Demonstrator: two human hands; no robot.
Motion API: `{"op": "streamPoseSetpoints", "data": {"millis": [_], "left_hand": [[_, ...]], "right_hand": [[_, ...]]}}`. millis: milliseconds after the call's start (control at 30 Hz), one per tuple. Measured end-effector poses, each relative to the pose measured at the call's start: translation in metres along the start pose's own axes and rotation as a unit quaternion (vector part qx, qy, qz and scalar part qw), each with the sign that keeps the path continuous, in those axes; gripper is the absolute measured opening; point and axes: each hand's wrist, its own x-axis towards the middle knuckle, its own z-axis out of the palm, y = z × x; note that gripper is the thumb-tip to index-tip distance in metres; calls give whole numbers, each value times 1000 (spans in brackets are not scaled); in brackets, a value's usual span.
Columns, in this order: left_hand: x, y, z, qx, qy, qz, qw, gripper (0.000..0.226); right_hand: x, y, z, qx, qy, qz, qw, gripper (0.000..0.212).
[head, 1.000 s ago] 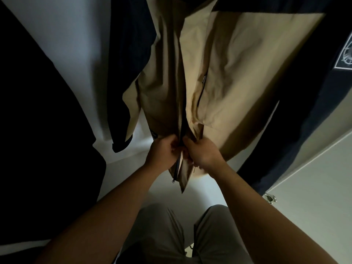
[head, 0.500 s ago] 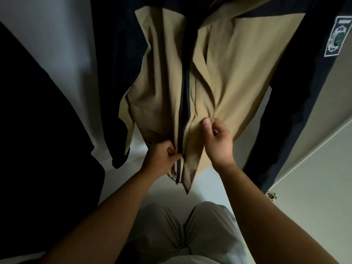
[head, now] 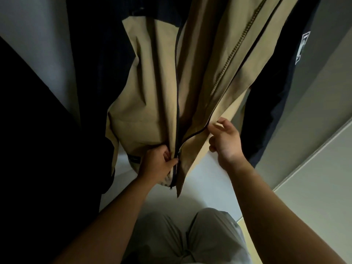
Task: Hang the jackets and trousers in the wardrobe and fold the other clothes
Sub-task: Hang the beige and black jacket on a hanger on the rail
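Observation:
A tan and navy jacket hangs in front of me inside the wardrobe, its front zip partly parted at the bottom. My left hand pinches the left front hem beside the zip's lower end. My right hand is at the right front panel's edge, fingers loosely spread, thumb and fingertips touching the cloth near the zip teeth. Navy sleeves hang at both sides; the right sleeve carries a white patch.
A dark garment hangs at the left. The pale wardrobe floor lies under the jacket. A grey wardrobe door or side panel stands at the right. My grey trousers show at the bottom.
My right hand moved right and up from the zip base along the right panel's edge and loosened. The jacket front spread wider. My left hand stayed at the hem.

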Motion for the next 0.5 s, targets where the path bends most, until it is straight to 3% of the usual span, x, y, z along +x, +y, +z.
{"op": "streamPoseSetpoints", "data": {"millis": [133, 200, 333, 500], "left_hand": [[-1, 7, -12, -35, 2, 5, 999, 34], [-5, 18, -23, -81, 43, 7, 996, 41], [-3, 65, -47, -109, 193, 137, 965, 40], [32, 139, -82, -138, 241, 229, 933, 50]], "right_hand": [[1, -26, 11, -11, -25, -48, 998, 13], [0, -33, 15, -9, -30, -62, 998, 15], [-2, -49, 20, 27, -39, -67, 997, 8], [2, -76, 27, 49, -49, -120, 990, 13]]}}
